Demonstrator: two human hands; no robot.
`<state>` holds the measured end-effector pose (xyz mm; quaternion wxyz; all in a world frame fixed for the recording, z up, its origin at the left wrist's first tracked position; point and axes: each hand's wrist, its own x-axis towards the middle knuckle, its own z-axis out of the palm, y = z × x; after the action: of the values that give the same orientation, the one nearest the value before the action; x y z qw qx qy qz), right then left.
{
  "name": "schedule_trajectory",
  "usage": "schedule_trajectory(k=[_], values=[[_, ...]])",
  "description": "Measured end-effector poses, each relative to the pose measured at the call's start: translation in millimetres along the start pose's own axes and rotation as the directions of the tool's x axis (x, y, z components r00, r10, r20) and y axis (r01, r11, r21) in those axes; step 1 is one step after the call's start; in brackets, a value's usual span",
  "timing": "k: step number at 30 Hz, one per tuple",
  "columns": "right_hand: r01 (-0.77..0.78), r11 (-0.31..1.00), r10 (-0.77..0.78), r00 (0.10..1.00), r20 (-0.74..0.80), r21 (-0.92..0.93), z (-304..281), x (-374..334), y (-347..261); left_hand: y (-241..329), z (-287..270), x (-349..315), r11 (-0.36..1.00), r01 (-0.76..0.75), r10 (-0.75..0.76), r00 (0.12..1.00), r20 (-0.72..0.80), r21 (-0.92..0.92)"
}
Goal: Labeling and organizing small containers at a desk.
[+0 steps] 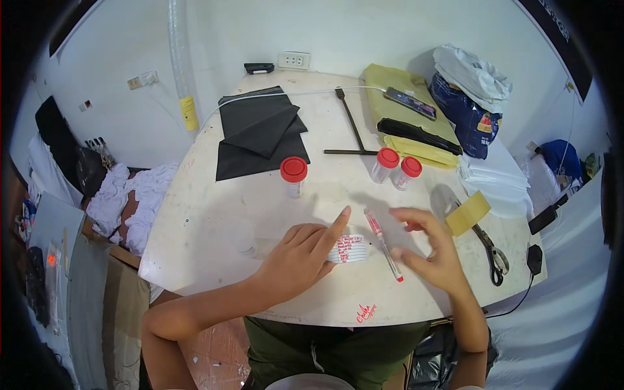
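Observation:
My left hand [302, 252] lies over the left edge of a small lined paper [351, 249] with red handwriting, holding it at the table; its index finger points up and away. My right hand [429, 252] is open to the right of a clear-barrelled red pen [384, 246], thumb and fingers apart. A small red piece [413, 226] shows beside its bent fingers, mostly hidden. Ahead of my left hand stands a clear jar with a red lid [294, 170]. Two more red-lidded jars, one [385, 165] beside the other [407, 173], stand farther right. A faint clear container [246, 242] is left of my left hand.
Right of my right hand are a yellowish tape roll [468, 213] and black-handled scissors [496, 263]. Black sheets [260, 140], a dark T-shaped rod [351, 123], folded yellow material [406, 104] with a phone [411, 103], and a blue-and-white bag [465, 110] lie toward the back.

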<state>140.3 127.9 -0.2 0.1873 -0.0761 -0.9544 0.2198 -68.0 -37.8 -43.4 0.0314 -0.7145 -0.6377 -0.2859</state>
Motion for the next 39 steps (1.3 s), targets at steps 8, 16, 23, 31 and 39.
schedule_trajectory(k=[8, 16, 23, 31, 39], values=[[-0.291, 0.439, 0.210, 0.953, 0.218, 0.850, 36.2, 39.3, -41.5, 26.5, -4.0, 4.2, 0.976, -0.158, 0.192, 0.950, -0.245, 0.152], [-0.276, 0.018, 0.291, 0.921, 0.259, 0.961, 34.5, 58.5, -37.1, 17.8, -44.0, -42.6, 0.911, 0.396, -0.282, 0.800, -0.530, 0.112], [0.055, 0.036, 0.351, 0.934, -0.064, 0.998, 37.1, 79.7, -27.7, -17.3, -39.3, -25.4, 0.775, 0.396, -0.497, 0.863, -0.088, -0.493], [0.285, 0.381, 0.342, 0.841, -0.420, 0.880, 47.1, 91.5, -7.9, -19.2, 8.4, 47.8, 0.822, 0.208, -0.281, 0.958, -0.060, -0.531], [0.214, 0.637, 0.284, 0.828, -0.484, 0.740, 72.3, 86.7, -3.6, -14.3, 26.3, 53.3, 0.806, 0.139, -0.259, 0.957, -0.131, -0.576]])
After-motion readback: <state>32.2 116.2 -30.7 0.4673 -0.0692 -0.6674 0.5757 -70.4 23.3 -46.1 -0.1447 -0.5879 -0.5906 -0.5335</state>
